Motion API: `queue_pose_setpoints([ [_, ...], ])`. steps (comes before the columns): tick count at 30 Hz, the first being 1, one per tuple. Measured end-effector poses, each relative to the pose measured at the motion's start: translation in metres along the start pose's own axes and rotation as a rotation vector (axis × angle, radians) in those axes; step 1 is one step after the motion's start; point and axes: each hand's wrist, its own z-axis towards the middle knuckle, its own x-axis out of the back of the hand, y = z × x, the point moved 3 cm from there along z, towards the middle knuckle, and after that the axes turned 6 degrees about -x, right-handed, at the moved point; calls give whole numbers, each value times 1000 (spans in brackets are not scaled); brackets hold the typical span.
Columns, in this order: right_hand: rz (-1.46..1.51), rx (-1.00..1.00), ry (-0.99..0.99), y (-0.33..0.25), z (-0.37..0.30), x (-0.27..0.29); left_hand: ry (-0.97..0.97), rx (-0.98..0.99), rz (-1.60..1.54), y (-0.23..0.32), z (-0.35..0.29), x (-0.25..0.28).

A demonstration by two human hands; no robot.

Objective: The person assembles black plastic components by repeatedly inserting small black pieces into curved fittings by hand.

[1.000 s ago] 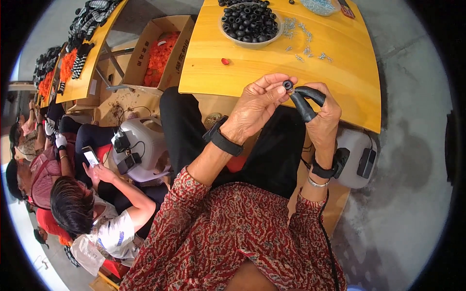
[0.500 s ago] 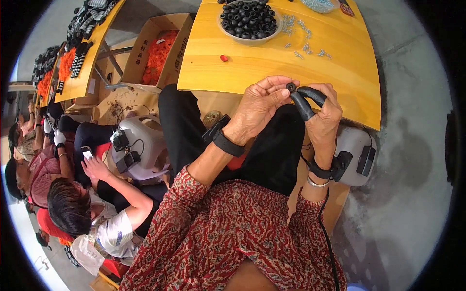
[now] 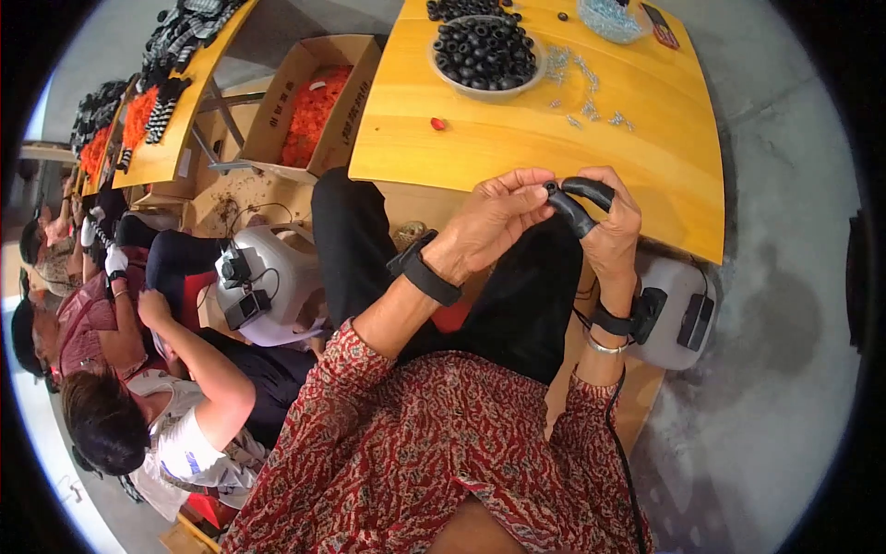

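Note:
My left hand is closed in a pinch on a small black hollow piece, held just beyond the near edge of the table. My right hand meets it from the other side, its thumb and forefinger wrapped in black coverings. The right thumb tip is against the piece, and the curled forefinger comes close to it; their exact contact is partly hidden. On the table, a clear round bowl holds many similar black hollow pieces, and more lie behind it.
Small silvery metal parts lie scattered on the yellow table, with a bowl of them behind. A small red piece sits nearby. At left stand a cardboard box of orange material and a seated co-worker.
The whole view has shifted slightly. My fingers have turned the small black piece a little, and my right forefinger has lifted and straightened. The co-worker at left has drawn a hand back.

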Motion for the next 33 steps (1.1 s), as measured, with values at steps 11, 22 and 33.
queue_pose_setpoints([
  [11, 155, -148, -167, 9, 17, -20, 121, 52, -90, 9, 2, 14],
  [22, 110, -155, -191, 22, 70, -23, 162, -31, -335, 21, 12, 6],
  [33, -557, 68, -27, 34, 139, -49, 126, -40, -307, 22, 9, 5],
])
